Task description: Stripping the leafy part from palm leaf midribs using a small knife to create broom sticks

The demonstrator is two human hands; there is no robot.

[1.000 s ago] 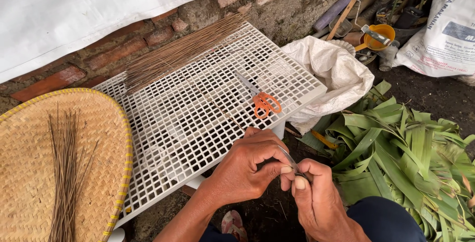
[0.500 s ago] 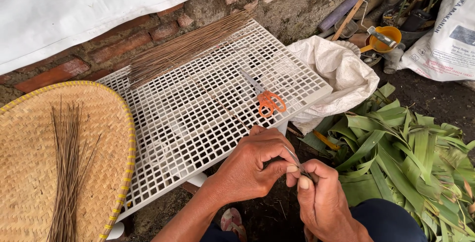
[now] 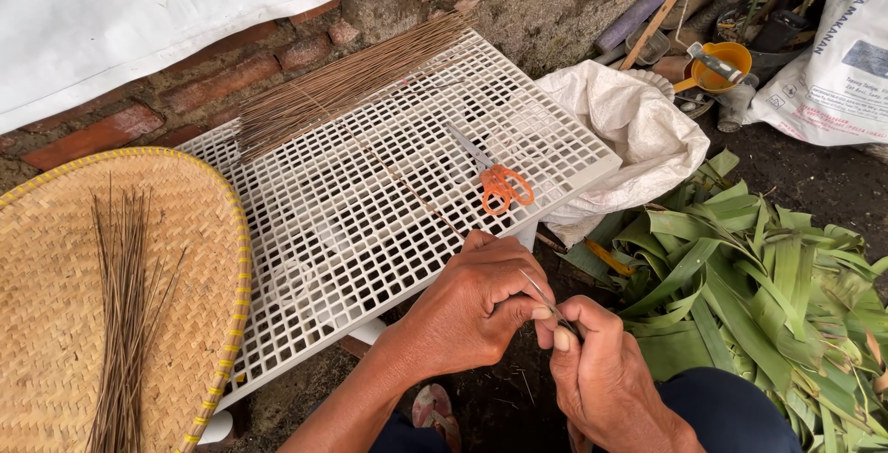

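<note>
Left hand (image 3: 472, 310) and right hand (image 3: 601, 370) both pinch one thin leaf rib (image 3: 546, 300) at six o'clock; stripped ribs (image 3: 125, 314) fill the tray at nine, green leaves (image 3: 768, 277) wait at three.

Orange-handled scissors (image 3: 499, 180) on white grid table (image 3: 370, 222); woven tray (image 3: 55, 323) left; green leaves (image 3: 768, 296) right; white sack (image 3: 629, 138).
</note>
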